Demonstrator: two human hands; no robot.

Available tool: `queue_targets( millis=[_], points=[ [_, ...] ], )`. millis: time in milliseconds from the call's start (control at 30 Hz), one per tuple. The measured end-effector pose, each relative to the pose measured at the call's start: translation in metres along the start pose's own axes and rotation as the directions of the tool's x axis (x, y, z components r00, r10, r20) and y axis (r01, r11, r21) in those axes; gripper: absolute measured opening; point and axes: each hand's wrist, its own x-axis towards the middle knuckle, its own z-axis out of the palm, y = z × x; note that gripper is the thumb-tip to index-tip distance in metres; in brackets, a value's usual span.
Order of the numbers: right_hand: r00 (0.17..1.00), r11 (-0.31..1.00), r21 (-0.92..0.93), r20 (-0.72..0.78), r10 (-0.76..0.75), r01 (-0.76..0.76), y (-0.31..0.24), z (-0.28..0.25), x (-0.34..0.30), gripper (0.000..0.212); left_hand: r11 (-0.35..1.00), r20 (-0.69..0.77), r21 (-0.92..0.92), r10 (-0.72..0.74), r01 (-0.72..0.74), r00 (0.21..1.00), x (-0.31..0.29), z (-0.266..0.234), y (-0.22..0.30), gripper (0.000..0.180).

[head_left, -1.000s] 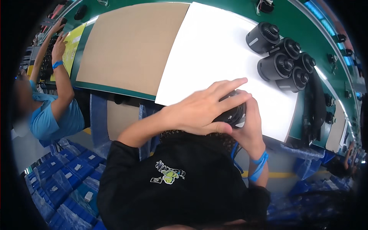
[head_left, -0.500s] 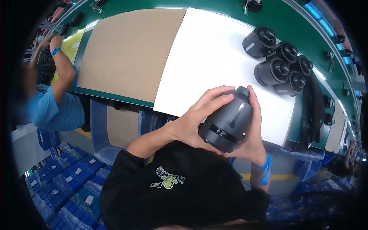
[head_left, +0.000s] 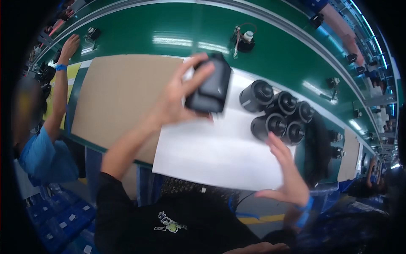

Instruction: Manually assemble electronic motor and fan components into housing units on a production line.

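Observation:
My left hand [head_left: 171, 99] grips a black, tapered device housing [head_left: 215, 86], blurred by motion, above the far edge of a white sheet [head_left: 198, 156]. A narrower neck shows at its upper end. My right hand [head_left: 287, 182], with a blue wristband, is open and empty, fingers apart, over the sheet's right end. Its fingertips are close to a cluster of several similar black cylindrical units [head_left: 257, 96], each with a ribbed round end; whether they touch the nearest unit [head_left: 269, 126] I cannot tell.
A brown board [head_left: 122, 97] lies left of the sheet. Beyond runs a green conveyor [head_left: 169, 25] carrying small motor-like assemblies [head_left: 245, 41]. A dark bundle [head_left: 317, 148] sits right of the units. A co-worker's arm [head_left: 61, 91] reaches in at left; blue crates [head_left: 63, 220] stand lower left.
The housing, held in both hands near my chest, has moved away and leftward in my left hand. My right hand has let go and opened. The view has shifted, showing more conveyor.

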Motion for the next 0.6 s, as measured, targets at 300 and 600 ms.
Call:
queue_targets(
  millis=[300, 600],
  points=[
    [0.855, 0.873, 0.025, -0.192, 0.482, -0.487, 0.073, -0.139, 0.036, 0.068, 0.716, 0.134, 0.585, -0.548, 0.38, 0.826, 0.107, -0.017, -0.246, 0.093],
    [0.941, 0.798, -0.592, 0.197, 0.277, -0.111, 0.099, -0.062, 0.152, 0.076, 0.501, 0.126, 0.865, -0.146, -0.037, 0.981, 0.105, -0.016, -0.241, 0.09]
  ],
)
